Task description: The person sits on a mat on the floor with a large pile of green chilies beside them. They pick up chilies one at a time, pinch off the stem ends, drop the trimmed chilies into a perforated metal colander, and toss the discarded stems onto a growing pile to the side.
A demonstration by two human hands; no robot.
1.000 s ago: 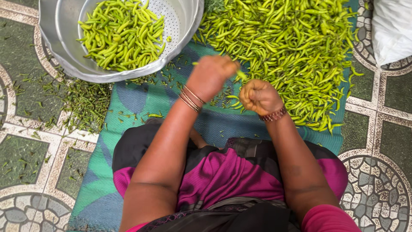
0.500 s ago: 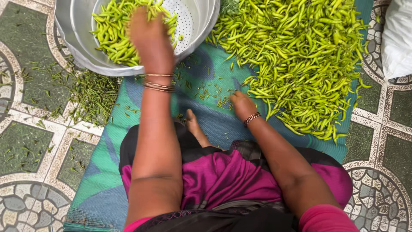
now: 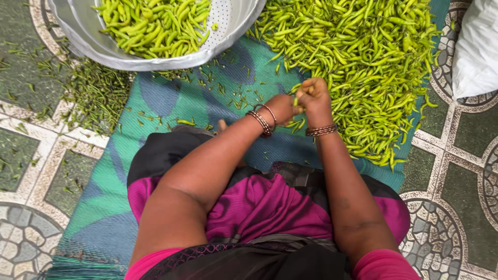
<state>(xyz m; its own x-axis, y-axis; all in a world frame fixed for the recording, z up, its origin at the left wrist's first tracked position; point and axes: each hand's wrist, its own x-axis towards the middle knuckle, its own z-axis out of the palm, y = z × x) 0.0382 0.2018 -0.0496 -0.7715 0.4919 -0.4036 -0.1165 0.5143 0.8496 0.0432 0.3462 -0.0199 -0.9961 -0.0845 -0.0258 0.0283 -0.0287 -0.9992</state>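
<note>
My left hand (image 3: 285, 107) and my right hand (image 3: 314, 96) meet above the near edge of a big heap of green chillies (image 3: 363, 57), both pinching the same green chilli (image 3: 298, 101) between their fingers. Bangles circle both wrists. The heap lies on a green and blue woven mat (image 3: 171, 109). A large metal bowl (image 3: 104, 49) at the top left holds more green chillies (image 3: 155, 23).
A pile of plucked green stems (image 3: 96, 93) lies on the patterned tile floor (image 3: 31, 155) below the bowl, with bits strewn over the mat. A white sack (image 3: 474, 52) sits at the right edge. My knees in black and magenta cloth fill the bottom.
My left hand has come back from over the bowl to the heap's edge. It now joins my right hand on a chilli; the view has shifted slightly.
</note>
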